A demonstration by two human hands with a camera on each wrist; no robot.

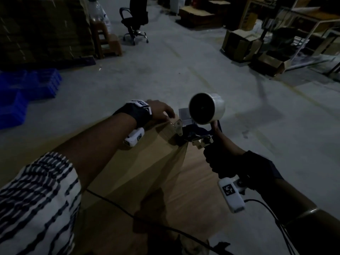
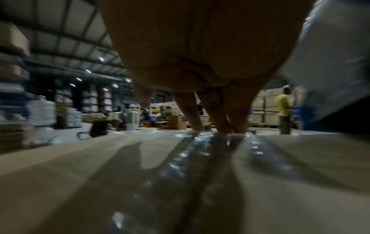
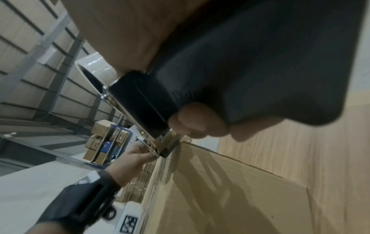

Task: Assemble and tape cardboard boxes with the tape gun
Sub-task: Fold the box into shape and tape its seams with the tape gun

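Observation:
A large brown cardboard box [image 1: 147, 172] lies in front of me, with a strip of clear tape [image 2: 180, 174] running along its top seam. My left hand [image 1: 161, 112] reaches to the box's far edge, and its straight fingers [image 2: 220, 114] press down on the tape there. My right hand [image 1: 220, 162], in a dark glove, grips the handle of the tape gun [image 1: 195, 134]. The gun's metal head sits at the far edge of the box, right beside the left fingers. Its white tape roll [image 1: 211, 109] stands above the head. The right wrist view shows the gun [image 3: 138, 102] and the left hand [image 3: 136, 156] by the box corner.
An office chair [image 1: 135, 24] and a brown stool [image 1: 106, 43] stand on the grey floor ahead. Blue crates [image 1: 27, 89] and stacked flat cardboard [image 1: 42, 30] are at left, open boxes [image 1: 239, 45] and shelving at right. A person in a yellow shirt [image 2: 283, 107] stands far off.

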